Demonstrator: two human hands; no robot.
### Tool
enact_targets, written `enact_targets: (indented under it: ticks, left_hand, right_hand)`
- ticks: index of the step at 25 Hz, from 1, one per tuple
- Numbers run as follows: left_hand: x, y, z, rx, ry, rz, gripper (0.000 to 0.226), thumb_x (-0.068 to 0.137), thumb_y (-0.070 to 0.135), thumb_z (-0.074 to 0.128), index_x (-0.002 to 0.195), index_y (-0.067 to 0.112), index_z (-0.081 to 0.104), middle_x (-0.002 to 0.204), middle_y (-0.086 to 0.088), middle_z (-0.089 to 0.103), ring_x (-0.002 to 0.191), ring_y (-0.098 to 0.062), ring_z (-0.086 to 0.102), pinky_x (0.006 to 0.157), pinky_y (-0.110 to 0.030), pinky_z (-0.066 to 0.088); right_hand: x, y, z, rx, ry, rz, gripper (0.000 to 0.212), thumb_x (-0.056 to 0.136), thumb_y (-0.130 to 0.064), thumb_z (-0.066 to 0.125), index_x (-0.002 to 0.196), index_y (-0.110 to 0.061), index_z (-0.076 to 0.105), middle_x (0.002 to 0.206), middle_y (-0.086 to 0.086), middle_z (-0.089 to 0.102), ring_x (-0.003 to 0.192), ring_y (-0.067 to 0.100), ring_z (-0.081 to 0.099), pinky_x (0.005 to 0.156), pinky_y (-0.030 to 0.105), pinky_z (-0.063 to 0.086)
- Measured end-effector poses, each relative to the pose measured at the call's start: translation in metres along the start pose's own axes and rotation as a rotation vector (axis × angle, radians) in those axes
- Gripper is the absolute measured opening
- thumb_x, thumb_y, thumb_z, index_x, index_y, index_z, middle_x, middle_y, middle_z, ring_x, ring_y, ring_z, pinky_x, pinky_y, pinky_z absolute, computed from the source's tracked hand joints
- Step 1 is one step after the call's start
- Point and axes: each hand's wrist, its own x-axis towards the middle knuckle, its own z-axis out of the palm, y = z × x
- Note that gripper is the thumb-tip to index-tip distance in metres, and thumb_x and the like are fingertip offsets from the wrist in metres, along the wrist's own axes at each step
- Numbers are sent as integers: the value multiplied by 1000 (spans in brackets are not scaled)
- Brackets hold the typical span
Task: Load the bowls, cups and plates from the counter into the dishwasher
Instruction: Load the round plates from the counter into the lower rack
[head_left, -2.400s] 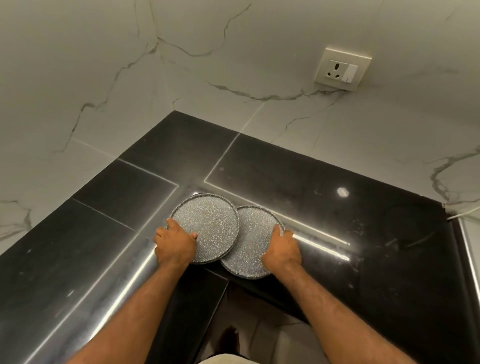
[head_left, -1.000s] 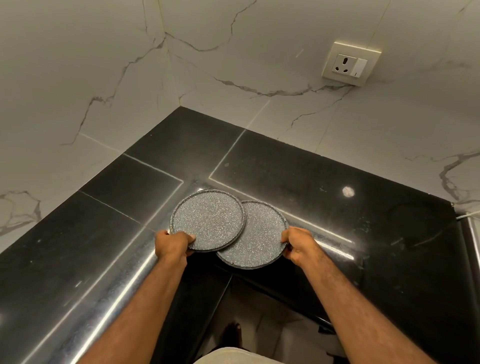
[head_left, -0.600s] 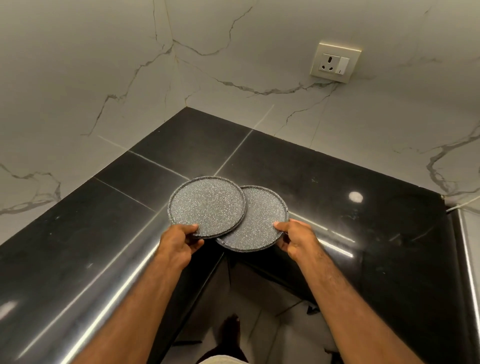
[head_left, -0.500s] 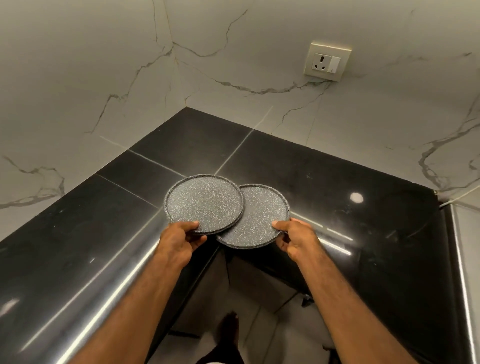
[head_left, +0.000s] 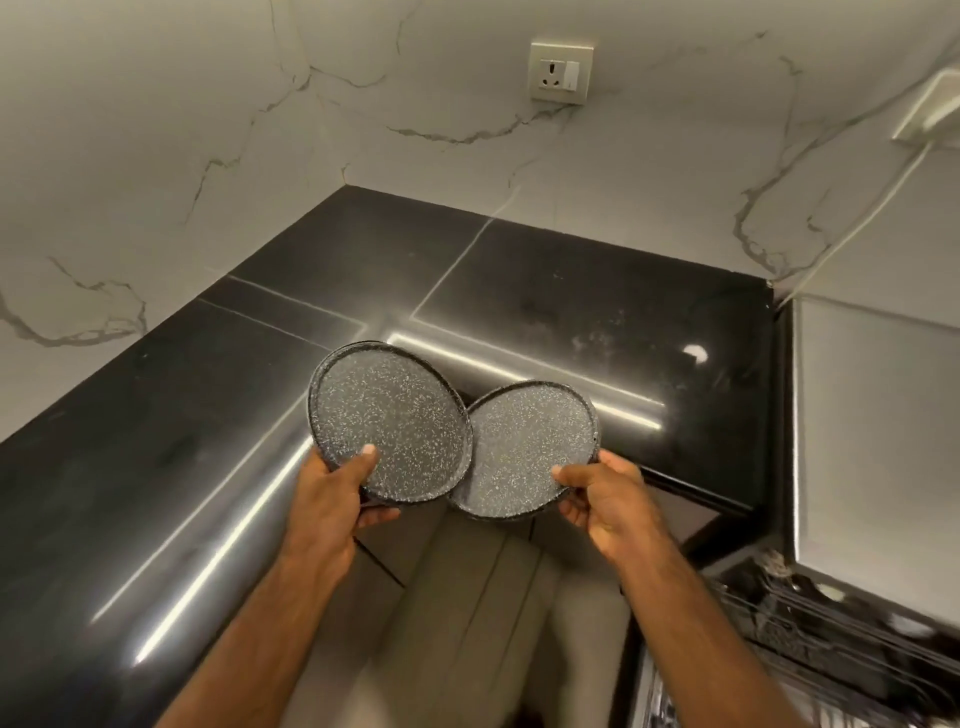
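One wide-angle camera, worn on the head, looks forward and steeply down into the corner of the black counter (head_left: 130, 493) from close above. The marble wall (head_left: 156, 130) fills twelve o'clock; the dishwasher rack (head_left: 810, 639) shows at four o'clock.

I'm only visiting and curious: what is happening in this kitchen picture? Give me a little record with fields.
Left hand: grips the left speckled plate, thumb on top
Right hand: grips the right speckled plate, thumb on top
Plates: both tilted, held at the counter's front edge; the left one overlaps the right one
Counter: black, glossy, set in a marble-walled corner
Dishwasher rack: wire, at lower right
Wall socket: above the counter
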Motion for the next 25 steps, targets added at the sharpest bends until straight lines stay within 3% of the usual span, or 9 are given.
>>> enact_targets:
  ticks: [5, 8, 11, 15, 19, 25]
  left_hand:
    - [-59, -43, -28, 188, -101, 21, 28, 98, 4, 61, 118, 23, 60, 101, -7, 75, 70, -27, 73, 52, -38, 60]
    - [-98, -72, -42, 225, -145, 2, 30, 96, 0, 60, 119, 19, 58, 102, -10, 72, 75, -32, 72, 48, -37, 59]
    - [-146, -104, -65, 292, -206, -29, 39, 94, 1, 61, 128, 20, 55, 108, -11, 71, 88, -39, 73, 56, -44, 62]
    - [-205, -131, -82, 290, -239, -67, 45, 92, 0, 60, 129, 27, 53, 112, -7, 71, 90, -35, 73, 60, -45, 63]
    - [-257, -153, -65, 341, -291, -37, 55, 90, -2, 62, 134, 29, 51, 112, -6, 70, 88, -35, 74, 53, -38, 59]
    - [-334, -211, -1, 476, -321, -13, 52, 88, 1, 60, 128, 33, 52, 109, -4, 69, 83, -32, 74, 54, -49, 62]
  right_hand:
    - [-65, 55, -48, -40, 112, -47, 20, 85, 3, 68, 103, -7, 65, 92, 9, 71, 76, 18, 64, 54, 26, 50]
    - [-109, 92, -79, -25, 193, -36, 19, 86, 0, 69, 101, -9, 64, 98, 11, 70, 81, 20, 64, 58, 29, 53]
    - [-155, 131, -114, -57, 259, 8, 18, 88, -2, 68, 105, -7, 64, 107, 15, 70, 83, 21, 66, 60, 30, 56]
    - [-208, 175, -165, -92, 324, 58, 37, 88, -1, 68, 124, -1, 58, 111, 19, 68, 87, 24, 66, 58, 29, 58]
    - [-246, 193, -219, -116, 377, 55, 13, 89, 4, 64, 101, -2, 62, 105, 22, 68, 84, 27, 64, 62, 34, 58]
    - [-285, 213, -332, -153, 432, 18, 10, 90, 8, 59, 91, -1, 61, 85, 15, 63, 75, 24, 59, 65, 40, 53]
